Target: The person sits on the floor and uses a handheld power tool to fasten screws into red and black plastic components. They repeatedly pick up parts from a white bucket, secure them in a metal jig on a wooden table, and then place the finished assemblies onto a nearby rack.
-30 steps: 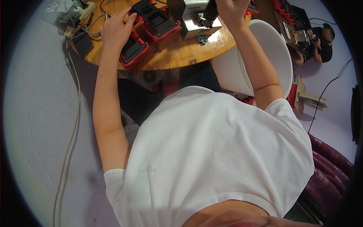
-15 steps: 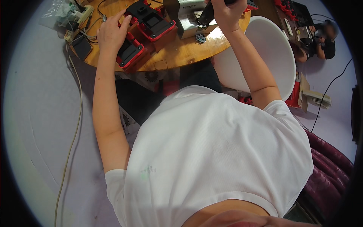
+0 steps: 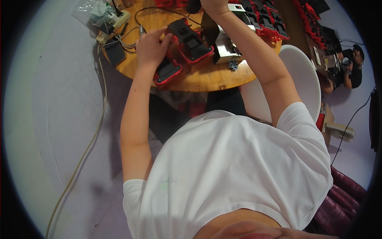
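At the table's left side, my left hand (image 3: 150, 48) has its thumb and forefinger at the left edge of a red-and-black casing (image 3: 193, 43), apparently gripping it; its other fingers are partly hidden. A second, lower red-and-black casing (image 3: 167, 73) lies beside my wrist, nearer the table edge. My right hand (image 3: 215, 6) is wrapped round a black hand-held power tool (image 3: 193, 6), cut off by the top of the view, so its tip is hidden. Below my right forearm stands a silver metal box (image 3: 226, 51), with a small heap of screws (image 3: 233, 66) in front of it.
Cables, a power strip (image 3: 121, 18) and a dark flat device (image 3: 115, 53) crowd the table's left rim. More red-and-black casings (image 3: 264, 18) are laid out at the far right. A white chair (image 3: 300, 75) stands at right; beyond it sits another person (image 3: 352, 65).
The view has shifted, so the table sits further right and lower. My right hand has carried the power tool left, from over the metal box to beyond it. My left hand stays by the casings.
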`<action>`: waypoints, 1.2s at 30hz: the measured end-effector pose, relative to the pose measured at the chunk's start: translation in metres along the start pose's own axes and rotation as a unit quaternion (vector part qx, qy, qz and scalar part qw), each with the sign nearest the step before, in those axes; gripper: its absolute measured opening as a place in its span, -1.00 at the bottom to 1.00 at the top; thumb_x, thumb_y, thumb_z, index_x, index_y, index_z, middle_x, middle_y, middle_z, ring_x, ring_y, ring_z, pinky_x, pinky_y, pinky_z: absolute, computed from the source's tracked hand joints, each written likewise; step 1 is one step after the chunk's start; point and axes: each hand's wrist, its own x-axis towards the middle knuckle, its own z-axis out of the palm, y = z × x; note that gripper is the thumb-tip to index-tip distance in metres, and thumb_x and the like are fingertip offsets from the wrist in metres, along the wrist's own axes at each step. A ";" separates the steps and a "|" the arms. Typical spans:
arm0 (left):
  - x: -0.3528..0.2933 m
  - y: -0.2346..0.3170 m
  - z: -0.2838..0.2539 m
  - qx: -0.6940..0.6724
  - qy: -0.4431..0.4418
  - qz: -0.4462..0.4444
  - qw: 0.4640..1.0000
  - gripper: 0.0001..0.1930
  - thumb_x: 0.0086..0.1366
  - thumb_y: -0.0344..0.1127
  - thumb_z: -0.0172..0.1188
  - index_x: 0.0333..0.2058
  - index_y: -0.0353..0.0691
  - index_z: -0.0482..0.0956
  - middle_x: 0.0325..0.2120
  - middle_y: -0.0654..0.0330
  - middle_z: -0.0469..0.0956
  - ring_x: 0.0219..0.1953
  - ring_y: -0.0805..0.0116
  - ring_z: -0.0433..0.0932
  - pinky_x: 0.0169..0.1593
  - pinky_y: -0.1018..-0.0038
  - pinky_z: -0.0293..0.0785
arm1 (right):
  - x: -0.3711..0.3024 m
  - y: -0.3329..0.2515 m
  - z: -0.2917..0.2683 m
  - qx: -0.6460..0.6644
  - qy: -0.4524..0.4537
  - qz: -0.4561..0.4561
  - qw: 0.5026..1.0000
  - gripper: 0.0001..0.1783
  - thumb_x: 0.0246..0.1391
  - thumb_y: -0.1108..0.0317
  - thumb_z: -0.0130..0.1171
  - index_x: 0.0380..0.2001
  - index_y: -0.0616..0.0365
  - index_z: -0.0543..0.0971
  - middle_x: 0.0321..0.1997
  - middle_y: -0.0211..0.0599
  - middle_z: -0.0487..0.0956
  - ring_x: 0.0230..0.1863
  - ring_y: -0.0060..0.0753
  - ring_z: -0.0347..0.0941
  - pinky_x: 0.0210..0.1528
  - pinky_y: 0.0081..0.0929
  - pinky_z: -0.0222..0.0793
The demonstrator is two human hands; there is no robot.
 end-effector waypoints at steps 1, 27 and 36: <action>0.000 0.001 -0.001 0.002 -0.008 -0.011 1.000 -0.62 0.26 0.04 0.17 -0.05 0.00 0.65 -0.26 0.17 0.64 -0.14 0.14 0.57 0.01 0.19 0.36 | 0.001 0.010 0.003 -0.018 -0.009 -0.006 1.000 -0.71 0.15 0.32 0.30 -0.20 0.14 0.40 -0.48 -0.45 0.47 -0.56 -0.64 0.38 -0.53 -0.60 0.34; 0.003 -0.001 -0.003 0.002 0.005 0.048 0.999 -0.61 0.28 0.01 0.17 -0.01 -0.02 0.62 -0.24 0.08 0.64 -0.26 0.09 0.61 -0.15 0.25 0.49 | -0.005 -0.049 -0.033 -0.027 -0.052 0.097 0.994 -0.71 0.17 0.23 0.28 -0.29 0.15 0.40 -0.53 -0.40 0.47 -0.59 -0.59 0.43 -0.55 -0.55 0.38; 0.003 -0.006 0.000 0.033 -0.023 -0.005 0.999 -0.60 0.26 0.09 0.15 -0.01 0.10 0.63 -0.30 0.17 0.63 -0.21 0.10 0.58 -0.08 0.19 0.42 | -0.058 -0.084 -0.097 -0.177 -0.004 0.102 0.979 -0.61 0.05 0.47 0.32 -0.09 0.15 0.39 -0.44 -0.49 0.44 -0.51 -0.66 0.36 -0.51 -0.61 0.26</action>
